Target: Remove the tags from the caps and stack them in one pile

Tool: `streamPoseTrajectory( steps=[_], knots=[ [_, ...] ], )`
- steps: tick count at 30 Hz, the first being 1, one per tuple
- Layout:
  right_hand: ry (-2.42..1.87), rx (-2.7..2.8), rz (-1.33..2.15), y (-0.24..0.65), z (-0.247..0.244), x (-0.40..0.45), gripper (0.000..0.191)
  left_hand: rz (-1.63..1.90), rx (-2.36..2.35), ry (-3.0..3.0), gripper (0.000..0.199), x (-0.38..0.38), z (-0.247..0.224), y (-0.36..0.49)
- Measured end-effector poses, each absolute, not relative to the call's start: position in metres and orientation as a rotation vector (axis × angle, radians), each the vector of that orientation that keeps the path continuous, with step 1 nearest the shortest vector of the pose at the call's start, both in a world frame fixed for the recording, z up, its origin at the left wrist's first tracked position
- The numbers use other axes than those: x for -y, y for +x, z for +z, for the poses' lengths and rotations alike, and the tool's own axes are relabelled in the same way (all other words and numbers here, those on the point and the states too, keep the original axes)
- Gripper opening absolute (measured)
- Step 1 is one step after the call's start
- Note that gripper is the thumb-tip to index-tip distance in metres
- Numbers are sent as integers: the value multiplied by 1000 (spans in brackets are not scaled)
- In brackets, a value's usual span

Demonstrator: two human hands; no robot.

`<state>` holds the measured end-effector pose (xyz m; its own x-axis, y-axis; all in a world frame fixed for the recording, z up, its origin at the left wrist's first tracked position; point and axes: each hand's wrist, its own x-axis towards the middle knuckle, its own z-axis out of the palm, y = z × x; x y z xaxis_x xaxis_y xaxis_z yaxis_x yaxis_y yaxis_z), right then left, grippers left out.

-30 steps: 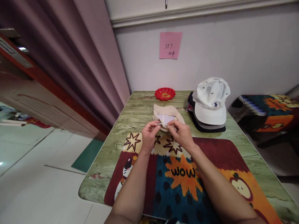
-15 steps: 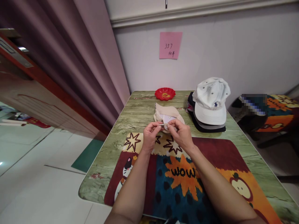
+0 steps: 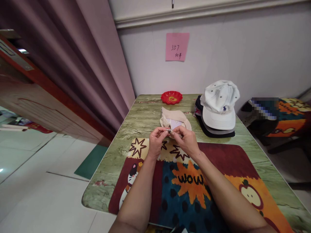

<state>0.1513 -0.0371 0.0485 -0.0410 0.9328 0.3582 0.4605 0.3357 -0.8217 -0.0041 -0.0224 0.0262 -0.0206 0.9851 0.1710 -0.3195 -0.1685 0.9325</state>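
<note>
A beige cap (image 3: pixel 176 116) lies upturned on the table, its brim toward the wall and its pale lining showing. At its near edge, my left hand (image 3: pixel 157 139) pinches a small silvery piece (image 3: pixel 168 130) that looks like the buckle of the cap's back strap. My right hand (image 3: pixel 186 139) is closed too, thumb and forefinger pressed together on the strap right beside that piece. The fingertips of both hands nearly meet and cover most of the strap. To the right stands a stack of caps, with a white cap (image 3: pixel 220 103) on top and darker ones beneath.
A red scalloped dish (image 3: pixel 171 97) sits at the back of the green wood-patterned table (image 3: pixel 145 113). Under my forearms lies a colourful mat (image 3: pixel 167 191). A pink note (image 3: pixel 177 47) is stuck to the wall. Beyond the table's left edge hang a purple curtain (image 3: pixel 97 48) and a wooden door (image 3: pixel 48 97).
My right hand has shifted slightly left, bringing its fingertips closer to the silvery piece and my left fingers. The cap has stayed nearly in place.
</note>
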Motion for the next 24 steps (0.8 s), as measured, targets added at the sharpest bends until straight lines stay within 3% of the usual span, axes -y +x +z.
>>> streamPoseTrajectory(
  steps=[24],
  knots=[
    [-1216, 1642, 740, 155, 47, 35, 15, 1384, -905, 1136, 20, 24, 28, -3]
  ],
)
